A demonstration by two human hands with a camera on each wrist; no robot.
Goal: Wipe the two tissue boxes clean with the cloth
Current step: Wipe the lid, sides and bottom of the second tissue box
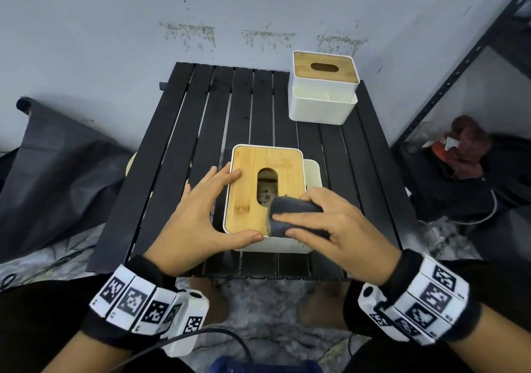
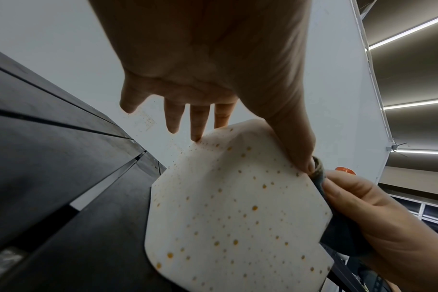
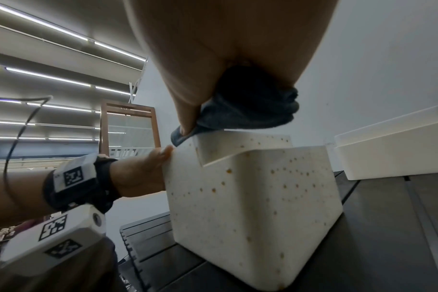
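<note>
A white tissue box with a bamboo lid (image 1: 253,188) stands near the front of the black slatted table (image 1: 178,131). Its white sides (image 2: 228,207) (image 3: 253,197) carry small orange specks. My left hand (image 1: 201,214) steadies the box's left side, fingers straight along its edge and thumb on the near corner. My right hand (image 1: 330,223) grips a folded dark grey cloth (image 1: 290,211) (image 3: 248,106) and holds it on the lid's near right corner. A second white box with a bamboo lid (image 1: 324,85) stands at the table's far right.
A dark bag (image 1: 57,165) lies on the floor to the left. A black metal shelf (image 1: 471,131) with clutter stands to the right. A pale wall rises right behind the table. A cable (image 1: 201,341) runs from the left wrist camera.
</note>
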